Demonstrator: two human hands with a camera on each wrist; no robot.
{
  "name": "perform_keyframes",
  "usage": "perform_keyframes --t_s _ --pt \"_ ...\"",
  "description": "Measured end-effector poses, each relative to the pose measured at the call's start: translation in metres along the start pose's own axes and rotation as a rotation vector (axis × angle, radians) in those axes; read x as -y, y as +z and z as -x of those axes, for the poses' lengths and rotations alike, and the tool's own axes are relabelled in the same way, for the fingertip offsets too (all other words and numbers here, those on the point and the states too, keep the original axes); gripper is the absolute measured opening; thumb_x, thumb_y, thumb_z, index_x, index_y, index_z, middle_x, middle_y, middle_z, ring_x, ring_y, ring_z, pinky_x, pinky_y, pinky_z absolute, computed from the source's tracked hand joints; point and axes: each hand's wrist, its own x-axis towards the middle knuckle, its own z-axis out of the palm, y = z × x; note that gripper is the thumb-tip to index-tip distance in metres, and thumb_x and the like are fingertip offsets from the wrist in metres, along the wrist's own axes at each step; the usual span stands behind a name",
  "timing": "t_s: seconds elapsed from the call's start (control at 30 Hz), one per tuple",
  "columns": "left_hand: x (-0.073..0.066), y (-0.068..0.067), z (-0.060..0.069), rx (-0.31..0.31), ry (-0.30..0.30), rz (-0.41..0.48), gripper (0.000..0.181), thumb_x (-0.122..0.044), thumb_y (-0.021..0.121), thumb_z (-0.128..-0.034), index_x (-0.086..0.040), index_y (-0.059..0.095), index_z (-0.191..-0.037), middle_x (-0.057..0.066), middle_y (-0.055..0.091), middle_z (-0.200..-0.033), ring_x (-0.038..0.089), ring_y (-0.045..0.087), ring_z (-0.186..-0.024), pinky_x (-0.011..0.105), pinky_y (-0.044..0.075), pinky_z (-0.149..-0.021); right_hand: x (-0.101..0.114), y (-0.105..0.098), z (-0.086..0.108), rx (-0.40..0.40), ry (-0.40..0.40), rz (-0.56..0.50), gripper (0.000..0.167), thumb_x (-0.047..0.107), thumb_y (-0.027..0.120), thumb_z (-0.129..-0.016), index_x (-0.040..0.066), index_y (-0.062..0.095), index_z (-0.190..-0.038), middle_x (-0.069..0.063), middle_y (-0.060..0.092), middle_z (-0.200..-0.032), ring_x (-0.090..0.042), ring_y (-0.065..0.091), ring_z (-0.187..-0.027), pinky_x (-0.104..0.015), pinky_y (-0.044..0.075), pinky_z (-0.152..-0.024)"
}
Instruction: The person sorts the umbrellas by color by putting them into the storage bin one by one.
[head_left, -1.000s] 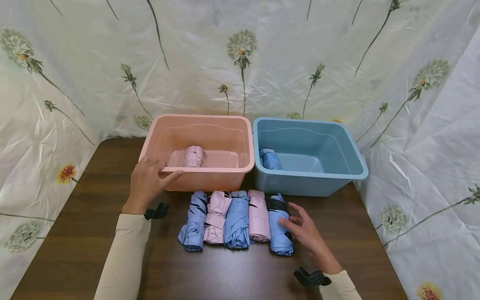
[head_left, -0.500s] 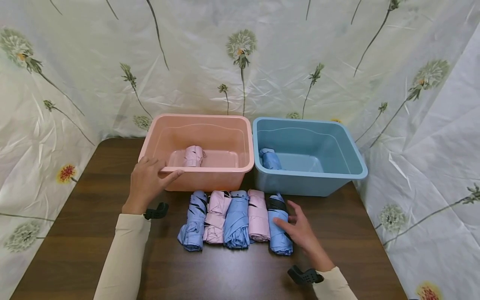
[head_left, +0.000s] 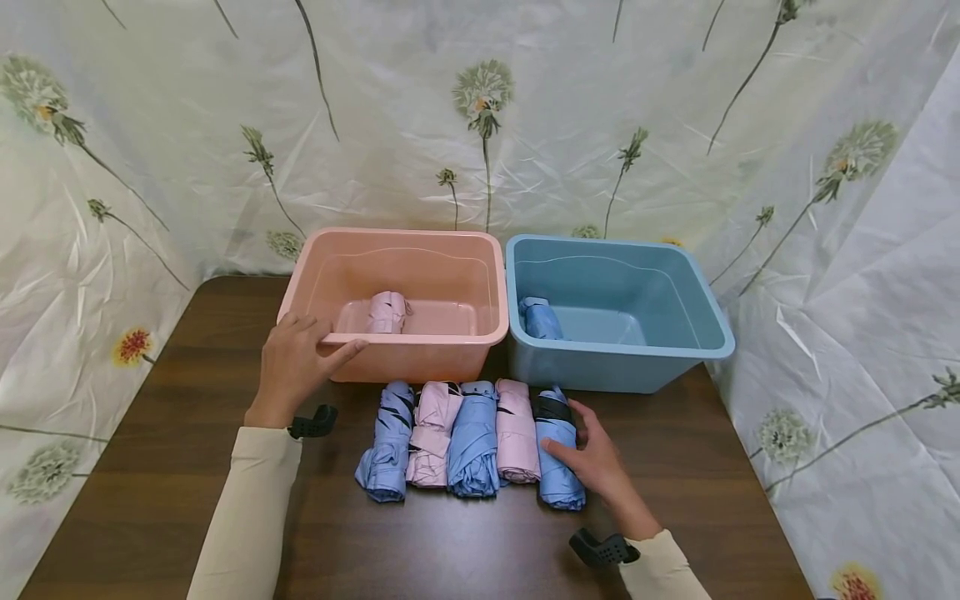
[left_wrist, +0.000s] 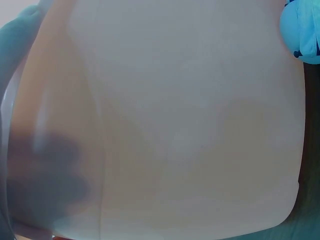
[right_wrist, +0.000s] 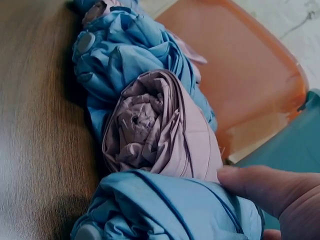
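My left hand [head_left: 294, 362] grips the front rim of the pink plastic bin [head_left: 420, 354], thumb outside and fingers over the edge. Through the bin's wall [left_wrist: 190, 125] in the left wrist view, dark finger shapes show. At the right end of a row lies a folded blue umbrella [head_left: 559, 467]; my right hand [head_left: 600, 462] holds it across its width, the thumb [right_wrist: 260, 185] on its upper side. Beside it lie a folded pink umbrella [head_left: 517, 437], a blue umbrella [head_left: 474, 446], another pink umbrella [head_left: 432, 442] and a blue umbrella [head_left: 388, 446].
Right of the pink bin stands a blue bin [head_left: 592, 367] with a blue umbrella [head_left: 542, 318] inside. One pink umbrella [head_left: 387, 312] lies in the pink bin. Both bins sit at the back of the brown table [head_left: 450, 558], before a flowered cloth [head_left: 555, 108].
My right hand has shifted left onto the rightmost blue umbrella, its thumb and fingers closing against it. The left hand stays on the pink bin's rim.
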Motion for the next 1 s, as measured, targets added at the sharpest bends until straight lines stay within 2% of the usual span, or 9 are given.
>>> perform_keyframes --t_s 0.23,0.5,0.63,0.83,1.0 --pt "-0.0012 -0.0006 0.0 0.012 -0.006 0.0 0.052 -0.053 0.077 -0.0711 -0.008 0.052 -0.063 0.004 0.042 -0.06 0.027 0.042 -0.065 0.043 0.033 -0.06 0.0019 -0.0003 0.0001 -0.003 -0.014 0.056 0.085 0.043 0.074 -0.082 0.018 0.028 -0.148 -0.026 0.046 -0.133 -0.039 0.049 -0.111 -0.052 0.047 -0.082" --pt "-0.0001 -0.0002 0.0007 0.017 -0.018 0.001 0.053 -0.053 0.077 -0.0714 -0.008 0.05 -0.062 0.003 0.041 -0.059 0.026 0.041 -0.065 0.043 0.033 -0.061 0.0054 0.003 -0.0003 -0.001 -0.008 0.083 0.088 0.046 0.074 -0.081 0.016 0.026 -0.149 -0.027 0.038 -0.144 -0.042 0.045 -0.122 -0.061 0.041 -0.092" --pt "0.0002 0.0 0.0006 0.02 -0.019 0.002 0.053 -0.051 0.078 -0.0713 -0.008 0.05 -0.063 0.004 0.041 -0.059 0.026 0.041 -0.066 0.042 0.033 -0.061 0.0077 0.0027 0.0004 0.004 0.001 0.09 0.087 0.044 0.074 -0.082 0.015 0.027 -0.149 -0.028 0.037 -0.145 -0.044 0.043 -0.124 -0.063 0.039 -0.093" --pt "0.0008 -0.0001 0.0001 0.005 -0.003 -0.001 0.052 -0.051 0.078 -0.0706 -0.008 0.05 -0.062 0.004 0.041 -0.059 0.027 0.041 -0.065 0.043 0.033 -0.06 0.0093 0.0018 -0.0014 0.018 0.012 0.075 0.086 0.042 0.074 -0.082 0.015 0.027 -0.148 -0.028 0.036 -0.145 -0.044 0.043 -0.123 -0.063 0.039 -0.094" --pt "0.0011 0.0003 0.0001 -0.002 0.006 0.001 0.052 -0.052 0.077 -0.0713 -0.009 0.05 -0.062 0.003 0.041 -0.059 0.026 0.041 -0.064 0.042 0.033 -0.059 0.0073 -0.0006 -0.0035 0.036 0.013 0.011 0.084 0.036 0.075 -0.083 0.013 0.027 -0.148 -0.027 0.037 -0.144 -0.042 0.044 -0.119 -0.061 0.041 -0.092"
